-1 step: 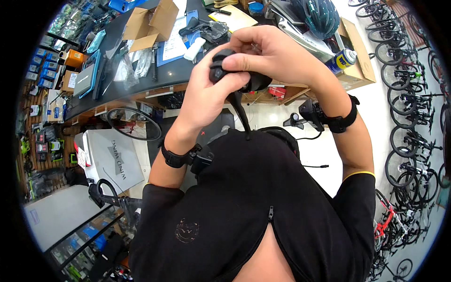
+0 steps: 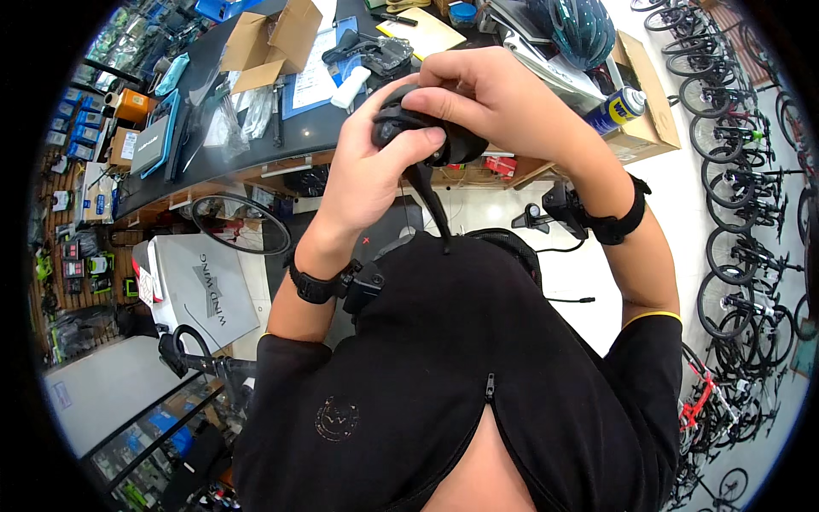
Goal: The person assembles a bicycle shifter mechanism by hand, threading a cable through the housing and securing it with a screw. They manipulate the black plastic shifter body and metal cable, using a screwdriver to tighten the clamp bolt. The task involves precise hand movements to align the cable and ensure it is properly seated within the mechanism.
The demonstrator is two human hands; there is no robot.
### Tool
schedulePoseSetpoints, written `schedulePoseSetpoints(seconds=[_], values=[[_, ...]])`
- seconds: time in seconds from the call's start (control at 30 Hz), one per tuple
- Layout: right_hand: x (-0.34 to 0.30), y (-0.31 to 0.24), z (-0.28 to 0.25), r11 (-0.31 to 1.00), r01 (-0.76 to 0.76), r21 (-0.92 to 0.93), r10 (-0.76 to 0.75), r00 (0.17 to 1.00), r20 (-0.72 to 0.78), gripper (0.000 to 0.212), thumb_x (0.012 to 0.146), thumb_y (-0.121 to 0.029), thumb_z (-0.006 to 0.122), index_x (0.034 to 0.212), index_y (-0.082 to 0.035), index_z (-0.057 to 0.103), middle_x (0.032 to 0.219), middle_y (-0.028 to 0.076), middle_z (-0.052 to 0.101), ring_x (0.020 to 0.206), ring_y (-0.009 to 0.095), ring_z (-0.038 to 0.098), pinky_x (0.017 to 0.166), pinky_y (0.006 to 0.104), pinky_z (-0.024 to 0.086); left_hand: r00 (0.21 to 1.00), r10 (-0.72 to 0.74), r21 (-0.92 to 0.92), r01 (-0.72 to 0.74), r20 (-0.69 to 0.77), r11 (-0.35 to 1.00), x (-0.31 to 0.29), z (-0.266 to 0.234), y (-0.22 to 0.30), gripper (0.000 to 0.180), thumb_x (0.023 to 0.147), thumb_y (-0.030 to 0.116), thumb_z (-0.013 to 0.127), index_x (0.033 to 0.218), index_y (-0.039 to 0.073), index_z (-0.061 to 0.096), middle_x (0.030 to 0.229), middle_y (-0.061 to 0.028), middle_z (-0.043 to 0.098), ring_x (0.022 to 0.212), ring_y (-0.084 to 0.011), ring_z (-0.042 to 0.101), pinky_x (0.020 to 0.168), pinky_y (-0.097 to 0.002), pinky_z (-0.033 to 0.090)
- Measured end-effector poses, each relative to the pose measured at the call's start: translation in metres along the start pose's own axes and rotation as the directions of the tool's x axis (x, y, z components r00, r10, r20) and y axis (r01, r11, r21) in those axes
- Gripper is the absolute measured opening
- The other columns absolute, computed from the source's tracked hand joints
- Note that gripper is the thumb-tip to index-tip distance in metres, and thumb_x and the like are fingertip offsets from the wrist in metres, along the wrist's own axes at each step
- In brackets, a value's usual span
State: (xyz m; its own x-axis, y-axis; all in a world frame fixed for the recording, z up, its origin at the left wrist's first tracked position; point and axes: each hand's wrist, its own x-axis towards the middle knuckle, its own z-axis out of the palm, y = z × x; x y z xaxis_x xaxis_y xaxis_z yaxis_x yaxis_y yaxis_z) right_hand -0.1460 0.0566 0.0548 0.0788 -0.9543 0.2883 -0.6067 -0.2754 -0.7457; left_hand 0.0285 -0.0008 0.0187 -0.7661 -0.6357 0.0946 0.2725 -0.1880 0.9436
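Above the workbench's front edge I hold a black bicycle brake-shift lever [image 2: 433,205], its long curved blade hanging down toward my chest. My left hand [image 2: 368,166] is closed on the body from the left, thumb laid across its lower part. From the upper right my right hand [image 2: 490,94] grips the same body, with the thumb pressed on top and the fingers bent behind. The palms and fingers cover part of the body. On the bench beyond lie black bicycle parts [image 2: 388,55], beside a white tube-shaped piece [image 2: 350,87].
The dark workbench [image 2: 307,128] carries an open cardboard box [image 2: 271,43], papers and plastic bags. At right are a bicycle helmet [image 2: 580,32] and a blue-yellow spray can [image 2: 616,111]. A wheel [image 2: 241,224] and a grey-white box [image 2: 205,286] stand lower left. Bicycles [image 2: 725,179] line the right.
Both hands stay on the lever. Its body has turned slightly and the blade's tip has shifted a little left. My left thumb has moved slightly left.
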Motion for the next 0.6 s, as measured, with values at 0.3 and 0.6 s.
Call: schedulePoseSetpoints(seconds=[0.3,0.6], values=[[-0.038,-0.003,0.009,0.952,-0.139,-0.273,0.083,0.975,-0.206,0.040,0.086,-0.038,0.072,0.076,-0.002,0.057,0.064,0.015,0.057,0.058,0.032,0.058,0.054,0.0387,0.044,0.985,0.148,-0.045,-0.153,-0.093,0.987,-0.003,-0.011,0.001,0.035,0.089,0.007,0.060,0.122,-0.003,0.055,0.117,-0.0144,0.064,0.103,-0.0146,0.062,0.088,-0.0276,0.051],[-0.040,0.002,0.054,0.934,-0.081,-0.348,-0.046,0.939,-0.342,0.019,0.089,-0.015,0.062,0.076,-0.004,0.053,0.067,0.014,0.058,0.064,0.035,0.061,0.053,0.0430,0.049,0.854,0.498,0.307,-0.439,-0.151,0.845,0.005,0.001,-0.032,0.021,0.092,0.006,0.065,0.104,0.001,0.049,0.119,-0.0197,0.063,0.100,-0.0140,0.059,0.087,-0.0278,0.049]])
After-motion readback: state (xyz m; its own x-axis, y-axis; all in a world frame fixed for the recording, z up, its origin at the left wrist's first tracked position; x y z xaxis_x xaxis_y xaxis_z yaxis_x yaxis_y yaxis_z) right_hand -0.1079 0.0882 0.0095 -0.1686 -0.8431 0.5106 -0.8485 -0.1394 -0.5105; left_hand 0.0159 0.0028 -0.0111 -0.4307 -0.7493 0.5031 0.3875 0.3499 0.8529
